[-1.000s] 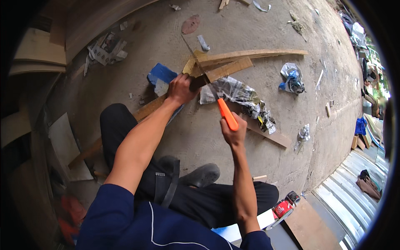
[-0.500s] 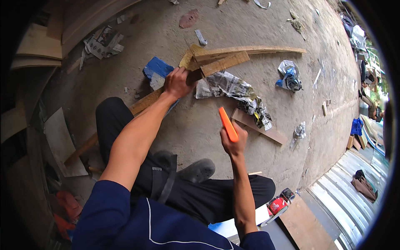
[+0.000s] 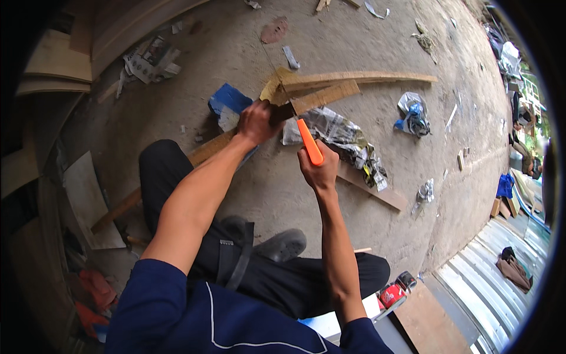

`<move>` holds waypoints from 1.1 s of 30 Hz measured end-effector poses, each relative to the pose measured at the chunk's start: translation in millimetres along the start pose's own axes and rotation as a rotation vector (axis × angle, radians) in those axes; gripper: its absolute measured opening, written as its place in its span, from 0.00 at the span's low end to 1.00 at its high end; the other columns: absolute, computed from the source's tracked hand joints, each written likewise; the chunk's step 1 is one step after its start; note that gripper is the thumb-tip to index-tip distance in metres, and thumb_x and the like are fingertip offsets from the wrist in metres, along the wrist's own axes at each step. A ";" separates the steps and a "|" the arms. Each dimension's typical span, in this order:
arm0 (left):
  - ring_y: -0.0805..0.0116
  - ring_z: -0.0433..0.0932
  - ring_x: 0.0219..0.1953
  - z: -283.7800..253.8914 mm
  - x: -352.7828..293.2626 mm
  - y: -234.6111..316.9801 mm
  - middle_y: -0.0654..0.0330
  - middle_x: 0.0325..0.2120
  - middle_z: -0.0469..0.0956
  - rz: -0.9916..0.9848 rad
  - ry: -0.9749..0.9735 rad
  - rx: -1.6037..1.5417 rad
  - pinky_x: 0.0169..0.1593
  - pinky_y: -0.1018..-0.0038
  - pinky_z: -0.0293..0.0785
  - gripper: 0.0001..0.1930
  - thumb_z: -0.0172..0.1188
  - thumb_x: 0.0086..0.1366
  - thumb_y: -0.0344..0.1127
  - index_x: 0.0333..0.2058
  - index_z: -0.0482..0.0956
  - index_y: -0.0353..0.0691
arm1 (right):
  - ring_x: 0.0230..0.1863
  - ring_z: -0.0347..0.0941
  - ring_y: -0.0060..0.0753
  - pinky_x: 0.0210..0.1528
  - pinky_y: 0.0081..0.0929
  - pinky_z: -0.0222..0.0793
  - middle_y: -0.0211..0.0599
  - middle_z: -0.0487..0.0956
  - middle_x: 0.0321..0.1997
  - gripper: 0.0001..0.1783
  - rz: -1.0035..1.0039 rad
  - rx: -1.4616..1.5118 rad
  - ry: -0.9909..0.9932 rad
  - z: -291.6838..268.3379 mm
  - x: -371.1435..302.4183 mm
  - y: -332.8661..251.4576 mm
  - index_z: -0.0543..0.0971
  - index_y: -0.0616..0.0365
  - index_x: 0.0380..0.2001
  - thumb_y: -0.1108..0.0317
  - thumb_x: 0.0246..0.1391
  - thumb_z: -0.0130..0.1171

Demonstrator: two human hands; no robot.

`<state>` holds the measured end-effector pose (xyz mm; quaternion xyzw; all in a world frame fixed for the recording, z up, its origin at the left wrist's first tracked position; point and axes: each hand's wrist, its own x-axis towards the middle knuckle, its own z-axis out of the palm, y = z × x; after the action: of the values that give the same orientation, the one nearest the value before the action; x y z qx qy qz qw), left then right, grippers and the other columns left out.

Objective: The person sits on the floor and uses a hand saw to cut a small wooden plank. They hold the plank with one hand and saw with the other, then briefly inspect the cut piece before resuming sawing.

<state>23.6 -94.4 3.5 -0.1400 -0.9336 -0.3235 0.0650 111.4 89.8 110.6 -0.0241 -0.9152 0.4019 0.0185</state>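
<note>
My right hand is closed round the orange handle of a handsaw. The saw's thin blade reaches away across a short wooden block. On that block's left part, my left hand is clamped, fingers wrapped over it. Under and beyond the block lies a long wooden strip, running off to the right. A yellowish piece sits at the block's far left side. Close to my left hand is a blue-painted block, and another wooden bar passes beneath my left forearm.
Crumpled newspaper lies just right of the cut, with a flat board beside it. More crumpled paper is scattered rightward. Sheets of wood lean at the left. Corrugated metal and a red can are at the lower right.
My right hand has pushed the saw forward and slightly left, so its handle is now close to the wooden block. My left hand keeps its hold on the block.
</note>
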 end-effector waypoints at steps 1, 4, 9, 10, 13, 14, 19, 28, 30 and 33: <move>0.55 0.78 0.38 -2.0 -1.5 -3.5 0.56 0.30 0.76 -0.006 0.001 0.006 0.40 0.62 0.77 0.17 0.72 0.45 0.43 0.28 0.78 0.39 | 0.19 0.73 0.50 0.24 0.34 0.68 0.47 0.72 0.16 0.11 0.018 0.005 -0.006 6.8 6.7 -3.9 0.73 0.62 0.20 0.68 0.44 0.63; 0.56 0.78 0.39 -5.6 -6.4 -10.4 0.57 0.30 0.77 -0.044 -0.028 0.038 0.41 0.63 0.77 0.17 0.72 0.45 0.43 0.29 0.79 0.40 | 0.18 0.73 0.48 0.24 0.32 0.68 0.48 0.73 0.17 0.09 0.066 0.122 -0.044 -15.4 -28.6 4.8 0.73 0.62 0.20 0.69 0.45 0.62; 0.55 0.78 0.38 -4.0 -7.9 -6.5 0.57 0.31 0.77 -0.046 -0.008 0.033 0.40 0.62 0.77 0.18 0.72 0.45 0.43 0.31 0.79 0.40 | 0.18 0.74 0.41 0.24 0.30 0.68 0.45 0.74 0.17 0.08 0.083 0.061 -0.063 -37.5 -43.4 -3.4 0.75 0.62 0.21 0.70 0.45 0.62; 0.55 0.78 0.37 -2.5 0.6 -8.0 0.57 0.31 0.77 -0.036 0.012 0.038 0.39 0.62 0.77 0.19 0.72 0.45 0.43 0.33 0.79 0.40 | 0.17 0.73 0.40 0.24 0.30 0.67 0.45 0.74 0.17 0.08 0.063 0.076 -0.029 -40.2 -28.7 -0.2 0.74 0.62 0.21 0.70 0.45 0.62; 0.54 0.78 0.38 -1.4 2.5 -8.9 0.57 0.32 0.77 -0.035 0.031 0.058 0.39 0.61 0.77 0.19 0.72 0.46 0.44 0.33 0.79 0.40 | 0.15 0.69 0.40 0.23 0.28 0.65 0.44 0.71 0.15 0.10 0.133 0.156 -0.069 -46.7 -23.2 8.6 0.73 0.63 0.20 0.70 0.45 0.62; 0.55 0.78 0.38 -2.6 -4.2 -9.7 0.57 0.32 0.77 -0.034 -0.011 0.068 0.40 0.61 0.76 0.19 0.71 0.47 0.45 0.33 0.79 0.40 | 0.15 0.69 0.40 0.23 0.28 0.65 0.44 0.71 0.15 0.09 0.105 0.125 -0.080 -47.0 -29.1 5.4 0.73 0.63 0.20 0.70 0.45 0.62; 0.54 0.78 0.38 -6.5 -4.8 -5.3 0.56 0.32 0.77 -0.017 -0.025 0.071 0.41 0.61 0.76 0.19 0.71 0.48 0.45 0.33 0.78 0.39 | 0.16 0.71 0.45 0.23 0.30 0.67 0.46 0.72 0.15 0.09 0.089 0.070 -0.067 -53.4 -50.9 -9.6 0.73 0.62 0.19 0.71 0.43 0.62; 0.55 0.76 0.41 -11.8 -6.8 -3.3 0.54 0.34 0.76 -0.070 -0.149 0.050 0.44 0.60 0.72 0.21 0.71 0.47 0.48 0.33 0.79 0.39 | 0.20 0.74 0.52 0.24 0.35 0.69 0.48 0.74 0.16 0.11 0.059 0.030 -0.009 -39.1 -64.8 -23.3 0.72 0.59 0.18 0.67 0.42 0.64; 0.56 0.74 0.44 -22.0 -0.7 -4.9 0.55 0.37 0.76 -0.016 -0.186 0.218 0.46 0.62 0.68 0.25 0.68 0.49 0.53 0.37 0.79 0.38 | 0.19 0.74 0.51 0.24 0.35 0.70 0.47 0.74 0.16 0.10 0.075 0.009 -0.035 -41.7 -59.5 -24.0 0.73 0.59 0.19 0.68 0.42 0.64; 0.59 0.70 0.47 -22.1 -6.5 -5.2 0.55 0.39 0.72 -0.021 -0.203 0.309 0.50 0.65 0.60 0.31 0.63 0.52 0.61 0.42 0.78 0.38 | 0.18 0.74 0.50 0.23 0.35 0.69 0.46 0.74 0.15 0.10 0.119 -0.020 -0.020 -48.0 -51.2 -35.3 0.73 0.60 0.19 0.68 0.42 0.64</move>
<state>28.9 -113.5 16.3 -0.1507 -0.9753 -0.1609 -0.0122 164.0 98.2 168.4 -0.0748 -0.9163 0.3932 -0.0149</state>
